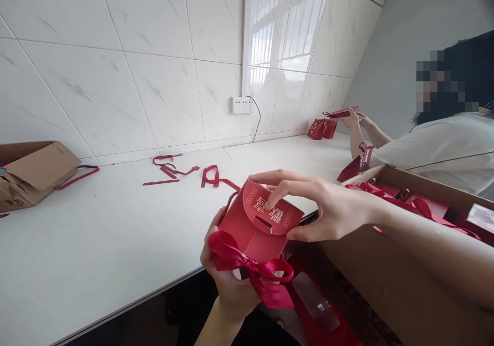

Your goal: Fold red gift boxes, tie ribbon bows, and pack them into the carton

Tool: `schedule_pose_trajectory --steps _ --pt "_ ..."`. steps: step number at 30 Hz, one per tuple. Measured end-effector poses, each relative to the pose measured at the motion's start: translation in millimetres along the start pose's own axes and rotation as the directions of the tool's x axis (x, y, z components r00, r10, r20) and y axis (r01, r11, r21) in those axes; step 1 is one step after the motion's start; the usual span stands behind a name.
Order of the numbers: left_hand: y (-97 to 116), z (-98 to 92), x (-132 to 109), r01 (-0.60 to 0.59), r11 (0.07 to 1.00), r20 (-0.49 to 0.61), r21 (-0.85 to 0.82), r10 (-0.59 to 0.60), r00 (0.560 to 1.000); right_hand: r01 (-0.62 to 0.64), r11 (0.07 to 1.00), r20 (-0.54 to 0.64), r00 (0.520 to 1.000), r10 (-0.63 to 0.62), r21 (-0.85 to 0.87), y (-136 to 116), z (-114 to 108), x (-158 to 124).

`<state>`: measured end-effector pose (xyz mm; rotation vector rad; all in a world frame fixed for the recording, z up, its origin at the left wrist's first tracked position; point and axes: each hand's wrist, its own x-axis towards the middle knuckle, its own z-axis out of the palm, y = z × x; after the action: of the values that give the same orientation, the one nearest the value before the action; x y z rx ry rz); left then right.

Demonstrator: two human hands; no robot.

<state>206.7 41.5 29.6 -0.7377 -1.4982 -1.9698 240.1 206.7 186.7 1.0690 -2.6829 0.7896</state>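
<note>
Both of my hands are on a red gift box (247,226) with pale lettering on its rounded flap, held over the table's front edge. My left hand (231,289) is wrapped around it from below and the left. On the flap side, my right hand (320,202) grips the box, its fingertips and thumb pressing on the flap. A shiny red ribbon bow (250,263) sits on the near side of the box. Twisted red cord shows along its edges. Parts of my left fingers are hidden behind the box.
Red ribbon pieces (170,171) lie on the white table (96,253). A cardboard box (42,173) stands at the left; another carton (386,284) with red boxes is at right. Beyond it, a person (443,140) holds a red item. A socket strip (242,105) is on the wall.
</note>
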Motion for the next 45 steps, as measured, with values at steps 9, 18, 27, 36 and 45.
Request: schedule_pose_trajectory --steps 9,18,27,36,45 --pt "11.6 0.8 5.3 -0.084 0.996 0.031 0.008 0.084 0.996 -0.007 0.997 -0.041 0.999 0.010 0.073 2.4 3.3 2.2" --pt "8.9 2.1 1.9 -0.053 0.999 0.026 0.003 0.053 0.998 0.064 0.988 -0.113 0.992 -0.049 0.139 1.0 15.7 1.0" --pt "-3.8 -14.5 21.3 0.174 0.983 0.347 -0.062 -0.142 0.927 -0.077 0.984 0.068 0.994 0.089 -0.163 18.1 1.4 -6.3" --pt "-48.6 -20.0 64.4 0.125 0.969 0.615 0.215 -0.233 0.753 -0.237 0.876 -0.130 0.971 0.200 -0.420 45.7 -9.8 -28.9" --pt "-104.6 -41.1 36.9 -0.002 0.712 0.481 0.702 -0.472 0.739 -0.404 0.681 -0.288 0.915 0.284 -0.611 99.4 -44.1 -74.2"
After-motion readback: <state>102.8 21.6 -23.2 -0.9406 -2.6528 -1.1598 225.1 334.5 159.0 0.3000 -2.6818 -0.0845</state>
